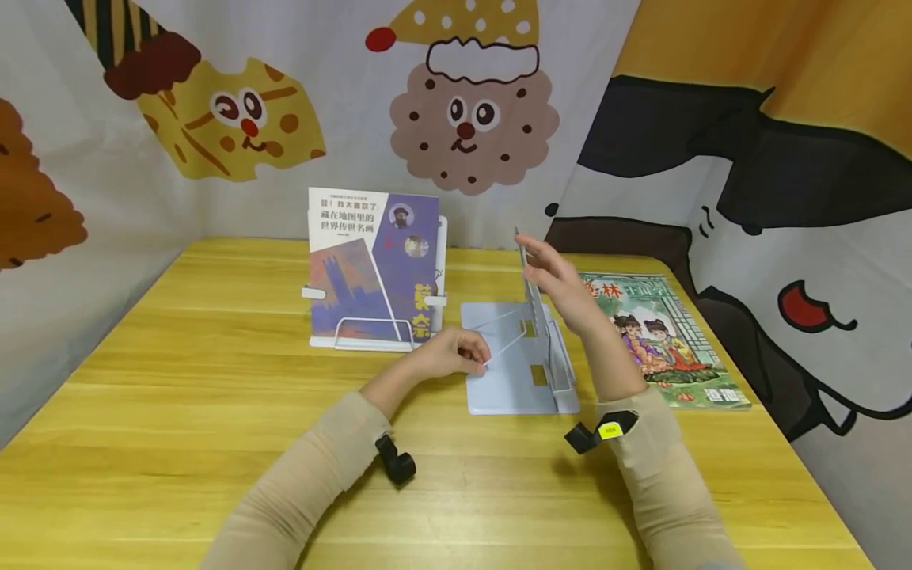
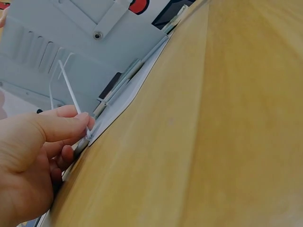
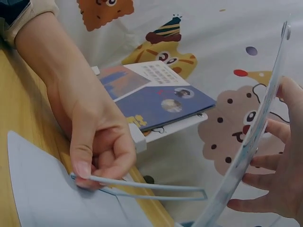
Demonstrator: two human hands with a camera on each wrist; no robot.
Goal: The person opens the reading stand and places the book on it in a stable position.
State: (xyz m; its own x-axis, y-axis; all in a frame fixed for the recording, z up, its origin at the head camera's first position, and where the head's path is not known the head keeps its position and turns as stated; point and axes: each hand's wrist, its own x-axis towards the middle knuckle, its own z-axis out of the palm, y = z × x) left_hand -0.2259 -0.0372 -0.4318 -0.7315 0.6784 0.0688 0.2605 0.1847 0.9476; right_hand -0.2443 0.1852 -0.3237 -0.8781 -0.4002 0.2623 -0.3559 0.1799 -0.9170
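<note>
Simultaneously, a person's left hand (image 1: 450, 354) pinches the wire support (image 2: 71, 92) of a book stand (image 1: 506, 376) nearer the worktop's (image 1: 456, 507) right edge; the right hand (image 1: 564, 291), fingers spread, touches its upright panel (image 1: 536, 301).

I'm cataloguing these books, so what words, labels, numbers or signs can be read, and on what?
Book: "藏在地图里的世界传世名画"
Book, large yellow characters: partly covered, too unclear to quote.
Book, smaller lines: too small or blurred.
Magazine: "林"; the character before it is partly hidden.
Magazine, other print: too blurred.
Yellow tag, right wrist: too small.
</note>
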